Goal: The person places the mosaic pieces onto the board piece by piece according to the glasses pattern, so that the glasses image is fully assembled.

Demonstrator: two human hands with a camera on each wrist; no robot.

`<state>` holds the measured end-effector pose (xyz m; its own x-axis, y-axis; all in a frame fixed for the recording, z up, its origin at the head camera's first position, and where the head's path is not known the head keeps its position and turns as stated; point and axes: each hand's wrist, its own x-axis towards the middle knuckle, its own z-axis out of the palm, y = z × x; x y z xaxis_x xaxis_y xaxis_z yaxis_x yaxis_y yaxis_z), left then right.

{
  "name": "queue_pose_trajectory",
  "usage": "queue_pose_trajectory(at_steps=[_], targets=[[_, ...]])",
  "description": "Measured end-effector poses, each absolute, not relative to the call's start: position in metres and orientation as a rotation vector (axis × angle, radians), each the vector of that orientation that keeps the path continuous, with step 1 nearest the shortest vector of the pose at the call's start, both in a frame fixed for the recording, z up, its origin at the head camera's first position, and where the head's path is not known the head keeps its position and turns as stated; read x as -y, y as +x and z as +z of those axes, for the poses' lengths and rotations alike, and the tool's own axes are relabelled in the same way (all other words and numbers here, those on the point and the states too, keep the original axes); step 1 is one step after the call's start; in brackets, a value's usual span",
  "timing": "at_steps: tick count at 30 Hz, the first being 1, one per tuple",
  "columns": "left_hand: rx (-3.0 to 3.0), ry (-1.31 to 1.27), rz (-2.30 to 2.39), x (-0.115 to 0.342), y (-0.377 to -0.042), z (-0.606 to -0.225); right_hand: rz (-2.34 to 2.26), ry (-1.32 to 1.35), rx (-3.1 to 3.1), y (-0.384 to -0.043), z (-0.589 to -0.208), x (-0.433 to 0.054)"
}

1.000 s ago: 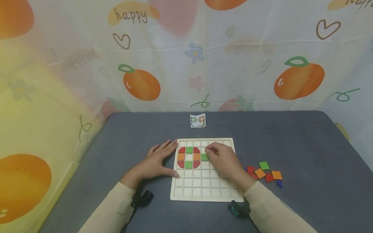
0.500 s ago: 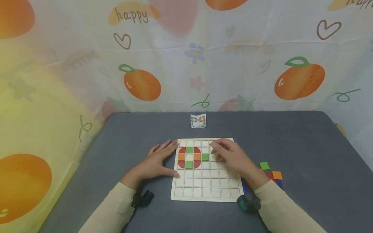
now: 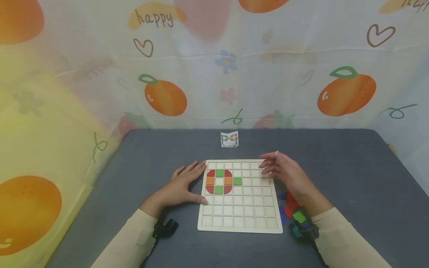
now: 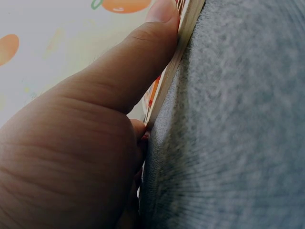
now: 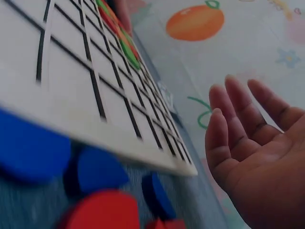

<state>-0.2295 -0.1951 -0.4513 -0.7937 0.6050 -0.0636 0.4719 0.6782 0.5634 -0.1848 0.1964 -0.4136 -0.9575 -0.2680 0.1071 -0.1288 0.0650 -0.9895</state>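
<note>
A pale square grid board [image 3: 228, 222] lies on the dark table. Red, orange and green tiles form a ring in its upper left, and a single green tile [image 3: 237, 181] sits just right of that ring. My left hand [image 3: 179, 188] rests spread along the board's left side; in the left wrist view its thumb [image 4: 124, 67] lies over the board's edge [image 4: 167, 83]. Empty, with loosely bent fingers, my right hand [image 3: 293, 180] hovers over the board's upper right corner. The right wrist view shows this hand [image 5: 267, 152] apart from the board, palm visible.
Loose red, blue and green pieces [image 3: 299, 216] lie right of the board, partly hidden under my right forearm. Blue pieces [image 5: 97, 171] lie beside the board's edge. A small patterned card [image 3: 229, 139] lies beyond the board, before a printed cloth backdrop [image 3: 201, 82].
My right hand has moved away from the single green tile to the right, its fingers spreading apart. That tile stays in its square. My left hand has stayed at the board's edge.
</note>
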Motion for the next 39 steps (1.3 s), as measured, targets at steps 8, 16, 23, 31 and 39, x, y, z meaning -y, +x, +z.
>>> queue_pose_trajectory(at_steps=[8,16,23,31,39], targets=[[-2.651,0.878,0.788,0.193,-0.230,-0.453,-2.051,-0.516,-2.273,-0.179,-0.424,-0.238],[-2.648,0.870,0.787,0.190,-0.227,-0.453,-1.897,-0.489,-2.431,-0.168,-0.439,-0.281],[-2.646,0.878,0.790,0.190,-0.227,-0.452,-1.679,-0.404,-2.517,-0.162,-0.442,-0.301],[-2.650,0.878,0.811,0.193,-0.227,-0.451,-1.321,-0.547,-2.576,-0.166,-0.444,-0.290],[-2.651,0.872,0.804,0.193,-0.228,-0.449,-1.128,-0.638,-2.688,-0.169,-0.441,-0.281]])
